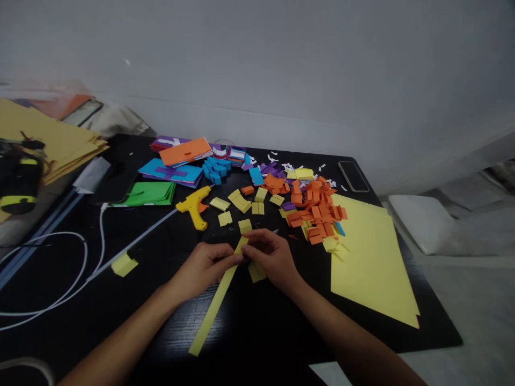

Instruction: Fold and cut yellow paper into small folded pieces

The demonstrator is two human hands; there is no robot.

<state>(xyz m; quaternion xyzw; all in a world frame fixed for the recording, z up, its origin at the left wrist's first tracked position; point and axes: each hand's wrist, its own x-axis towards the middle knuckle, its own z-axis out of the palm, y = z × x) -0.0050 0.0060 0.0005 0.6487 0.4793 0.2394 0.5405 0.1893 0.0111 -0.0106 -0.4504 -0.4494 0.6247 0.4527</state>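
My left hand (207, 268) pinches a long yellow paper strip (217, 304) near its upper end. At that same end, my right hand (271, 257) closes its fingers on the strip. The strip's lower end slants down toward the near side of the black table. Partly under my right hand lies a yellow paper piece (256, 271). Small folded yellow pieces (240, 201) are scattered just beyond my hands. A yellow glue gun (195, 208) rests to their left, and a heap of folded orange pieces (317, 206) is to the right.
Large yellow sheets (372, 257) cover the table's right side, with a phone (353, 176) behind. Stacks of blue (173, 171), green (153, 193) and orange paper (185, 152) stand at the back left. A white cable (103, 236) loops across the left. One yellow piece (124, 264) lies there.
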